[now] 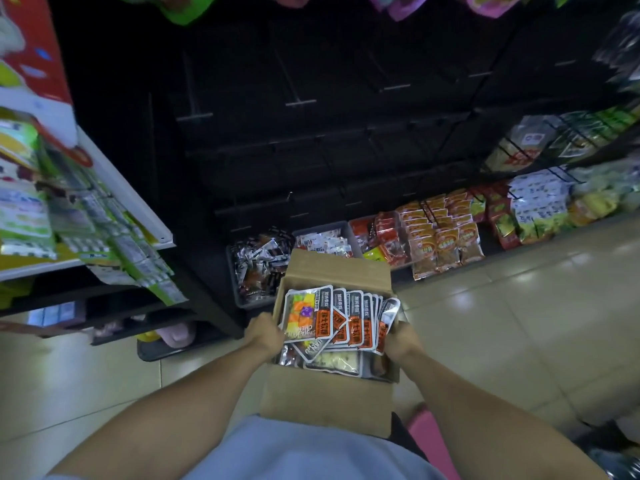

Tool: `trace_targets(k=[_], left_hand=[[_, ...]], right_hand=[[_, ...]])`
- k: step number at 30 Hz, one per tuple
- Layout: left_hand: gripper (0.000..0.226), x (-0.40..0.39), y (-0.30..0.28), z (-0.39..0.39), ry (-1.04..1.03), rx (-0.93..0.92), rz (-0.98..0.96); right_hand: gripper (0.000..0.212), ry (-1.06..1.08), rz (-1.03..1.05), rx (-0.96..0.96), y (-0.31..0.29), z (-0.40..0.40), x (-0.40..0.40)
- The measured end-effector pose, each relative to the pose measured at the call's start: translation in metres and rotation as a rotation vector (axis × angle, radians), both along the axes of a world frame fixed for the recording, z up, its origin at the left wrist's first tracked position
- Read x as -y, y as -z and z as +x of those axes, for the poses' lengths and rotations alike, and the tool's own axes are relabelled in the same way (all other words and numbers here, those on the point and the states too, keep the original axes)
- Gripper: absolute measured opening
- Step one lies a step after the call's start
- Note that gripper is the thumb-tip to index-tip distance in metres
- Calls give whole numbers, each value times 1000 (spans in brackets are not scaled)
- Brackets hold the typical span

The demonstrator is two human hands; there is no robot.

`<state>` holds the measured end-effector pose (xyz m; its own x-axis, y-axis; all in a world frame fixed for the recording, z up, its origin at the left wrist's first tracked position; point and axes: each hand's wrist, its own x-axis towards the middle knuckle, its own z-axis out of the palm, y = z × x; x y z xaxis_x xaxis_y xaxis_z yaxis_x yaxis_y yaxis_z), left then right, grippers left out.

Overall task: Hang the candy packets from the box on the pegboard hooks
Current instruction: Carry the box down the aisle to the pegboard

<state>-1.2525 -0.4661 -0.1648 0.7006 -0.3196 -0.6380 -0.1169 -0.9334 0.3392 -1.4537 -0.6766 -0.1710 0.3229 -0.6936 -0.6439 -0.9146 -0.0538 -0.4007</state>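
Pegboard, black and tall, fills the background, its thin metal hooks bare. Below it, an open brown cardboard box sits on the pale tiled floor. A fanned stack of orange-and-black candy packets is held over the box. The left hand grips the stack's left edge, fingers curled; the right hand grips its right edge.

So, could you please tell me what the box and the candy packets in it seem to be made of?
The box looks like plain brown cardboard: matte, with folded flaps. The candy packets look like glossy printed plastic film, probably with foil: they catch the light and show silvery sealed edges.
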Motion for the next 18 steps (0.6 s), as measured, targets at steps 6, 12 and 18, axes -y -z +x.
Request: trace_targets(k=[6,12,18], left_hand=[[25,-6,-1,2,-56,-24,-15],[22,-11,-1,-3,-94,-47,-22],[23,-10,-2,-12,-122,-70,-41]], right_hand=[[28,-47,-23,-17,-4,18,5],[29,-45,-10,-40,6,14,9],[21,-104,-77,-74,-5,17,12]])
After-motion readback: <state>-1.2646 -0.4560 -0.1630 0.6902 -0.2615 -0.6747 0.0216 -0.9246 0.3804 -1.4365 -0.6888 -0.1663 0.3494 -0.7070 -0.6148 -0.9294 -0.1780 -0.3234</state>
